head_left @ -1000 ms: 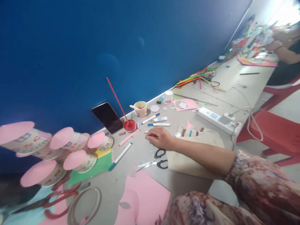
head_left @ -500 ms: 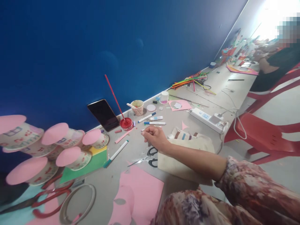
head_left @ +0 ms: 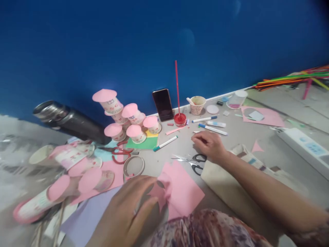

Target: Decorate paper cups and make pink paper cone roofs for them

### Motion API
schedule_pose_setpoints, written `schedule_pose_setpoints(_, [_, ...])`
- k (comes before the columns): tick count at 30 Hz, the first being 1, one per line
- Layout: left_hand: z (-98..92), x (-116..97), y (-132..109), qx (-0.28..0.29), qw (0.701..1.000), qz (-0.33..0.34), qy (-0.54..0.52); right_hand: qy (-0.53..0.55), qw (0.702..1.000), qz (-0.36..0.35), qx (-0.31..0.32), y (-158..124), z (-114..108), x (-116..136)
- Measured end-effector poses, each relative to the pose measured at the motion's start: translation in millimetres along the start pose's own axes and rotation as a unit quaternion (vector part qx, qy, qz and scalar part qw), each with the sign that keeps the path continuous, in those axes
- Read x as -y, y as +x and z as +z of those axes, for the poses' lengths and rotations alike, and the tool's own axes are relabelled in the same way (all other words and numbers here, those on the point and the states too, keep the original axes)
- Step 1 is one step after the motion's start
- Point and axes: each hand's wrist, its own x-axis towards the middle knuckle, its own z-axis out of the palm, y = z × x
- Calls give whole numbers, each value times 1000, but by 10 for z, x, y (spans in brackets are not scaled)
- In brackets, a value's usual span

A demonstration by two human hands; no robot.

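Observation:
My right hand [head_left: 209,145] rests on the table with its fingers curled closed; whatever may be in them is hidden. Just beside it lie black-handled scissors [head_left: 190,160], their blades pointing left. Low in the view, my left hand [head_left: 128,206] reaches in with thumb and fingers apart, at the left edge of cut pink paper [head_left: 183,187]. A cream cloth bag [head_left: 221,181] lies under my right forearm. Beyond my right hand are blue-capped markers [head_left: 212,130] and a glue stick [head_left: 216,124]. A green-capped marker [head_left: 166,143] lies to its left.
Decorated paper cups with pink cone roofs [head_left: 105,96] stand stacked at left, near a black flask [head_left: 74,120]. A phone [head_left: 163,104] leans on the blue wall by a red pot [head_left: 180,120] with a stick. A tape roll [head_left: 134,167], red scissors [head_left: 122,152] and power strip [head_left: 305,147] lie around.
The view has swung left, bringing the flask and more cups into sight. My left hand has come into view over the pink paper. My right hand stays closed near the scissors.

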Motion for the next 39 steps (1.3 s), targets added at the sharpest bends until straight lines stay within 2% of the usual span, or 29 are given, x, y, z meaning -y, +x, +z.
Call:
schedule_pose_setpoints(4, [154, -97, 280, 95, 995, -32, -23, -33, 999, -34, 11, -11, -80, 15])
schedule_pose_setpoints(7, [263, -83, 277, 94, 994, -45, -25, -79, 995, -45, 45, -18, -124, 23])
schedule_pose_setpoints(10, [410, -54, 207, 90, 996, -19, -23, -130, 985, -47, 99, -45, -115, 21])
schedule_pose_setpoints(14, [643, -57, 189, 134, 990, 38, -32, -150, 978, -45, 139, -54, -82, 25])
schedule_pose_setpoints(17, [763, -52, 198, 146, 988, 49, -32, -176, 959, -63, 214, -36, -98, 33])
schedule_pose_setpoints(20, [831, -11, 170, 126, 990, 65, -20, -233, 910, -101, 326, -29, -141, 73])
schedule_pose_setpoints(23, [903, 37, 135, 101, 992, 81, 2, -285, 872, -112, 381, -44, -176, 141])
schedule_pose_setpoints(29, [1006, 80, 170, 43, 997, 67, 23, -352, 841, -91, 402, -58, -247, 229])
schedule_pose_setpoints(35, [793, 123, 15, -87, 996, -9, -17, -388, 816, -61, 423, -75, -300, 309])
schedule_pose_setpoints(39, [787, 78, -73, -78, 996, 14, -42, -427, 794, -55, 429, -134, -267, 351])
